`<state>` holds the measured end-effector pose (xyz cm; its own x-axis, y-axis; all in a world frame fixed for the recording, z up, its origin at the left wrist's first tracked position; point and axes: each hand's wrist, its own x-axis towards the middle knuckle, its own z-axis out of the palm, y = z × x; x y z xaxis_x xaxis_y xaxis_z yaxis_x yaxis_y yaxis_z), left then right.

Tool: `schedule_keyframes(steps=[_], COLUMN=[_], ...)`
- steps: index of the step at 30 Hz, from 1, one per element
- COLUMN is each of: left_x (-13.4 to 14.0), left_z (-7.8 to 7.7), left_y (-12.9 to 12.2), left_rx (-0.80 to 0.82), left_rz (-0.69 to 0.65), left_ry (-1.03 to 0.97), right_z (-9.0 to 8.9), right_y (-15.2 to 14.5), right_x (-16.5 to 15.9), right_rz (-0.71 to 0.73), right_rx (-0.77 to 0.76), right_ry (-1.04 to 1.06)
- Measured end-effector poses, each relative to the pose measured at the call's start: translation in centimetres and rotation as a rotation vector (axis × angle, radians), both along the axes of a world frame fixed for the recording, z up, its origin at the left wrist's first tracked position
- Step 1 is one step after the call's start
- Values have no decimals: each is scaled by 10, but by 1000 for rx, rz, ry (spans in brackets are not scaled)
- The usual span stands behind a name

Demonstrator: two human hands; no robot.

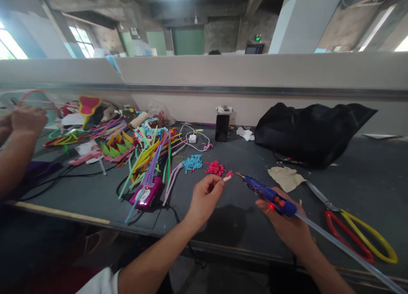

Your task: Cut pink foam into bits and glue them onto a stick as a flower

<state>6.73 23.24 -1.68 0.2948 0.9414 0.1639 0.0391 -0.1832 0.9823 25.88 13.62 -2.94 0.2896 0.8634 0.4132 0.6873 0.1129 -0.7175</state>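
Between thumb and fingers, my left hand (205,196) pinches a small piece with a pale stem and a pink-red tip (228,177). My right hand (283,224) is wrapped round a blue glue gun (267,194), its nozzle pointing left at the pinched piece with a small gap between. A long clear glue stick (347,247) runs out of the gun's back end. Just beyond my left hand lie a pile of short red pieces (215,168) and a pile of short blue pieces (192,162).
Large scissors (333,209) and a beige cloth (287,178) lie at right, before a black bag (306,132). Fuzzy coloured stems (153,158) spread over a purple device (147,194). A white cable (193,138) and a dark container (222,124) stand farther back. Another person's hands (28,117) work at left.
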Motion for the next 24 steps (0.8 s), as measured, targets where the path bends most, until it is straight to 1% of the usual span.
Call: schedule_keyframes(steps=[2,4,5,6,7,10,12,17,21,24], left_x=[-1,-2,-2,-3,-4,-7,-9,-13,-13,-13], left_z=[1,3,4,5,5,6,7,8,9,9], left_y=[1,2,2,3,4,6,7,8,8,8], left_rx=[-12,-43,-64,-87,-109,-156,-171,-176,-170,-168], left_rz=[12,28,35,40,43,66,71,61,79,89], left_ry=[-22,-49,-68,-90,-115,-183,-205,-217,-216,-220], right_z=[0,-4,-8,-11,-15,-21,-20,-18,-21,-14], right_y=[3,9,12,16,19,25,27,28,27,27], right_x=[2,6,9,11,14,20,23,30,41,49], right_rz=[-38,-65,-65,-54,-43,-7,23,117,169,209], right_rx=[32,73,68,32,-37,-289,-385,-490,-528,-542], right_ry=[-167,-334,-397,-439,-456,-424,-388,-326,-306,-289])
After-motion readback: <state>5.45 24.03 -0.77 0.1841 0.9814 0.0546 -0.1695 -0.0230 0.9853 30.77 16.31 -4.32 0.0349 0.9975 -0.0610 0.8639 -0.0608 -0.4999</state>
